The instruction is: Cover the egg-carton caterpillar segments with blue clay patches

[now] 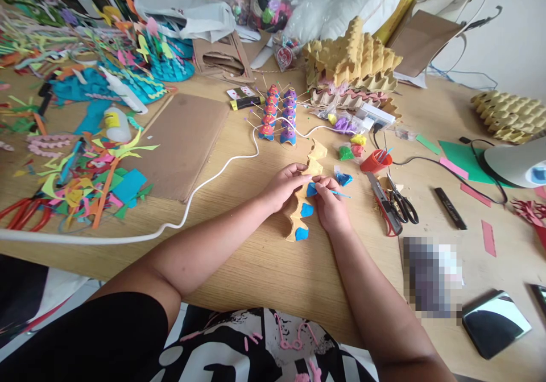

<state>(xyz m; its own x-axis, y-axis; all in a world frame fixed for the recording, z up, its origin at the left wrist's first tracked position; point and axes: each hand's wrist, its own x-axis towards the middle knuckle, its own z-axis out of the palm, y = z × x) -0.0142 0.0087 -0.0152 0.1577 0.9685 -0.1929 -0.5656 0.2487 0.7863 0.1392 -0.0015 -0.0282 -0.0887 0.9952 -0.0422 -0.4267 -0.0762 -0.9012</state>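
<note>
A strip of yellow egg carton (pixel 316 152) lies lengthwise on the table in front of me. Blue clay patches (pixel 306 210) cover the right-hand sides of its nearer cups. My left hand (pixel 282 189) grips the strip from the left, thumb on top near the middle. In my right hand (pixel 333 207) is a thin blue stick-like tool (pixel 343 194), pinched between the fingers beside a blue-covered cup. Past the strip stand two decorated egg-carton strips, one red and blue (pixel 270 112), one purple and blue (pixel 289 115), with pins sticking out.
A white cable (pixel 217 178) crosses the table. Right of my hands are an open blue clay packet (pixel 343 177), a red cup (pixel 376 160), a utility knife (pixel 384 203) and scissors (pixel 403 200). Cardboard (pixel 187 137) and paper scraps lie left; egg trays (pixel 354 58) are stacked behind.
</note>
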